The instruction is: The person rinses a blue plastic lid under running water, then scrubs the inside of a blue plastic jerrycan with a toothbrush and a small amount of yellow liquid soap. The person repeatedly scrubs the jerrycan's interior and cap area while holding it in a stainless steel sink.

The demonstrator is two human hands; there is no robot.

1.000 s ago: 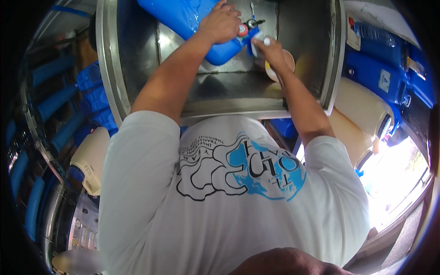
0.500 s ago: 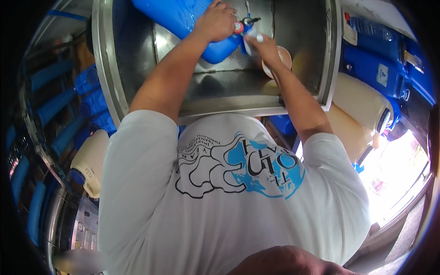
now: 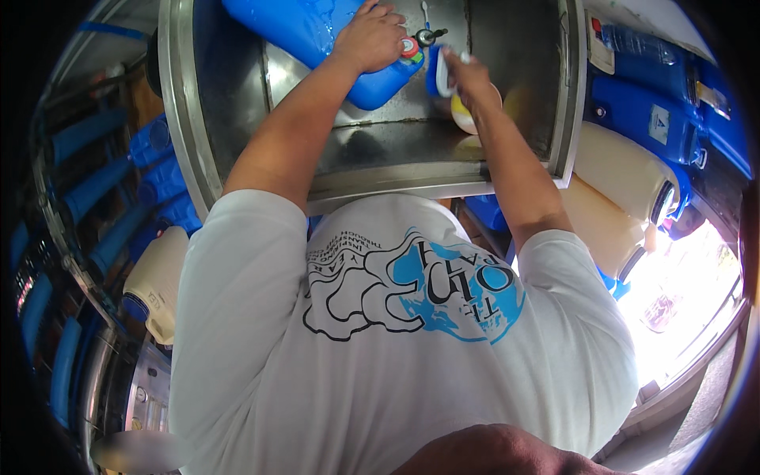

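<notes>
Blue jug (image 3: 294, 36) under left hand (image 3: 370, 38).

Inside a rectangular grey metal basin (image 3: 184, 103), the bare left grip (image 3: 370, 38) rests on a wet blue plastic jerrycan (image 3: 307, 30) while the bare right grip (image 3: 469, 77) holds a blue-and-white scrubber (image 3: 441, 73).

- Your right hand (image 3: 470, 77) has swung rightward, away from the jug (image 3: 293, 28), since half a second ago.
- The brush (image 3: 442, 73) you hold, a blur against the jug's end then, now shows sharply, just right of it, with its blue side toward the jug.
- Your wrist now hides more of the bowl's (image 3: 463, 119) opening.
- Your view has shifted slightly: the sink (image 3: 178, 103) sits further left than a second ago.
</notes>
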